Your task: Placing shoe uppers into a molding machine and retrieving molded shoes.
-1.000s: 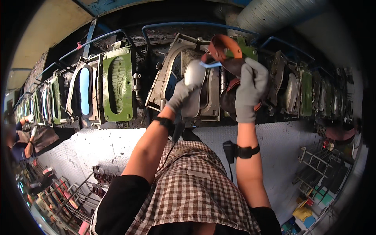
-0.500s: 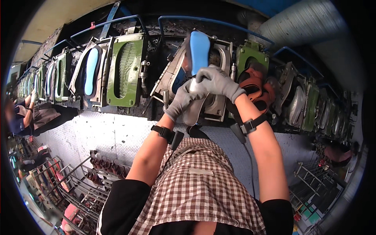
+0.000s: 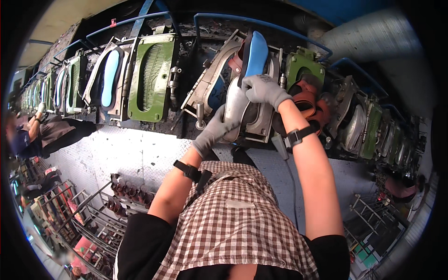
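A silver metal shoe last [image 3: 234,105] stands tilted in a hinged metal mould frame [image 3: 205,77] in front of me. My left hand [image 3: 215,130], in a grey glove, grips the last's left edge near its lower end. My right hand [image 3: 265,90], gloved alike, is closed at the upper part of the last, around the lower end of a sandal upper with a blue insole [image 3: 258,51]. This upper has a dark rim, and a brown strap [image 3: 237,59] shows at its left. The right fingertips are partly hidden.
Green sole moulds [image 3: 151,77] and lasts with pale blue insoles [image 3: 110,77] line the bench at left. Brown sandal uppers [image 3: 308,100] lie piled at right. A blue rail [image 3: 261,24] runs behind. Metal racks [image 3: 88,210] stand behind me; another person [image 3: 30,133] works at far left.
The blue-insoled upper has tilted to the right, and more of the metal last shows. My left hand has slid down and left along the last; my right hand has shifted slightly right.
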Motion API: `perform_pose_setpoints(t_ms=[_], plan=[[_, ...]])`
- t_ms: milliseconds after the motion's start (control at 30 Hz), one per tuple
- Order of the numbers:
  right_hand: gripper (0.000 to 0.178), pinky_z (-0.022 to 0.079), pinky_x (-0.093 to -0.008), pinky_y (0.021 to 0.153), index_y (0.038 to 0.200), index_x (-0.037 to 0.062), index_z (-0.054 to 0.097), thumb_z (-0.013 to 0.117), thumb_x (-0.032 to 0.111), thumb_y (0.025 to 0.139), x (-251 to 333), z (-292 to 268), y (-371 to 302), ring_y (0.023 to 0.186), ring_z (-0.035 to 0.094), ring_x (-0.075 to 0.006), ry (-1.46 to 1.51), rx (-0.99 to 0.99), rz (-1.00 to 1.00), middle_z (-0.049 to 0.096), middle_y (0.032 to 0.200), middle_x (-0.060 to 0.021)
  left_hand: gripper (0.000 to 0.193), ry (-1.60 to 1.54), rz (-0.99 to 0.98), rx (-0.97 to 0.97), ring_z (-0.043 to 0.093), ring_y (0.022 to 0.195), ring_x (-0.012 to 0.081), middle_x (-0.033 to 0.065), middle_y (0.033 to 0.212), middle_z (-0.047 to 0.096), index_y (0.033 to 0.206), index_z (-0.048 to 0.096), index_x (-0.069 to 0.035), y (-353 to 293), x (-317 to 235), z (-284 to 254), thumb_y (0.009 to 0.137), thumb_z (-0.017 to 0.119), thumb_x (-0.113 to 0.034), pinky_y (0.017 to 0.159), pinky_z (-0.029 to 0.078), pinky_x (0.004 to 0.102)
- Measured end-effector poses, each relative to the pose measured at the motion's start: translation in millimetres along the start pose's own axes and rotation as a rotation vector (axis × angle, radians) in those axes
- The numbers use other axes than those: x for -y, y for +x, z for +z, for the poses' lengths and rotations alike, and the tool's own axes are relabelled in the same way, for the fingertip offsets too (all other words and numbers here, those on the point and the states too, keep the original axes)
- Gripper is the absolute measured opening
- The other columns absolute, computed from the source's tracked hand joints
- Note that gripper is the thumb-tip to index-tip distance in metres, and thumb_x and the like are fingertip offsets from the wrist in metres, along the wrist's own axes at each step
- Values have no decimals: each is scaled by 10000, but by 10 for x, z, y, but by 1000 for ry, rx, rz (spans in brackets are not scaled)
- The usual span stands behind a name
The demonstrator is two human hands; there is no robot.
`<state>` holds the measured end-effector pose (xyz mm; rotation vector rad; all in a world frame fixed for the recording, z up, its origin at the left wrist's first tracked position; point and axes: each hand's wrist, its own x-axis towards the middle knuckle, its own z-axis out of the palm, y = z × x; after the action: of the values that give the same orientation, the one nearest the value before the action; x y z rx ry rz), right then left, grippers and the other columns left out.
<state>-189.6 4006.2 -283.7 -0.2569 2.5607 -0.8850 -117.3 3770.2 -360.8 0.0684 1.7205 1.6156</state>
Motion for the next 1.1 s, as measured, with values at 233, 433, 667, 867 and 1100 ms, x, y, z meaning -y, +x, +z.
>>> perform_pose_setpoints(t_ms=[233, 433, 667, 867, 1100], plan=[[134, 547, -333, 739, 870, 53, 723, 658, 129, 782, 541, 559, -387, 794, 701, -198, 525, 627, -298, 743, 844, -85, 795, 401, -193, 253, 707, 949, 255, 122, 1033, 735, 1497, 436, -109, -205, 408, -99, 833, 804, -343, 768, 563, 348], [168, 544, -403, 756, 907, 125, 737, 640, 213, 803, 689, 320, -516, 863, 724, -314, 48, 28, -63, 728, 862, -124, 839, 70, -41, -40, 633, 1160, 218, 163, 1287, 651, 1529, 386, -30, -305, 283, 86, 835, 812, -236, 975, 517, 350], [24, 525, -415, 771, 868, 83, 695, 683, 84, 847, 364, 522, -1186, 777, 647, -326, 459, -506, 76, 674, 792, -87, 1009, -55, 76, -159, 516, 1352, 272, 226, 1478, 515, 1584, 250, 42, 264, -163, -25, 844, 841, -306, 1129, 414, 349], [463, 503, -425, 851, 1227, 99, 635, 811, 227, 818, 402, 491, -1290, 857, 610, -303, -128, -885, 215, 598, 985, -129, 1045, -27, 190, -261, 508, 1376, 308, 243, 1518, 483, 1582, 267, 37, 649, -391, 17, 810, 847, -362, 1140, 409, 363], [844, 509, -448, 945, 1518, 92, 429, 846, 300, 814, 34, 30, -683, 1088, 613, -337, -25, -1180, 532, 539, 1297, -202, 885, 143, 234, -357, 517, 1353, 299, 213, 1463, 523, 1543, 359, 24, 729, -483, 90, 834, 784, -291, 1135, 411, 376]])
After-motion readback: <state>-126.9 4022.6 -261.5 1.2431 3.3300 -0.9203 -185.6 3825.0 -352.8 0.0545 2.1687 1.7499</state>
